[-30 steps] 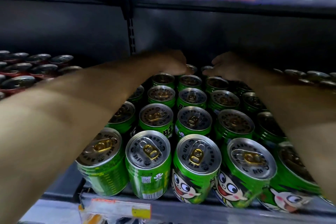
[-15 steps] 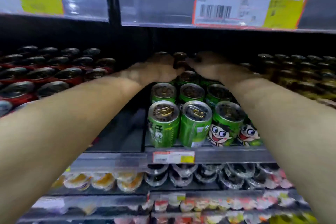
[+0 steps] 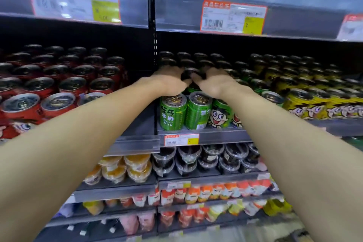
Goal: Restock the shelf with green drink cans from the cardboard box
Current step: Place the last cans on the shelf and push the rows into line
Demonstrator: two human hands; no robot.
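Green drink cans (image 3: 172,112) with a cartoon face stand in rows on the middle shelf (image 3: 216,135), right of a black upright. My left hand (image 3: 169,82) and my right hand (image 3: 214,82) lie palm down, side by side, on the can tops a row or two behind the front. The fingers are spread and curve over the cans behind them, with the tips lost in the dark. No can is lifted. The cardboard box is out of view.
Red cans (image 3: 49,88) fill the shelf to the left and yellow cans (image 3: 314,104) the right. A shelf with price labels (image 3: 233,17) hangs close overhead. Below are orange jelly cups (image 3: 125,169), dark cups (image 3: 206,157) and pouches (image 3: 206,192).
My head has pulled back from the shelf, so more shelves show. Both hands have come forward from the deep back rows to cans nearer the front.
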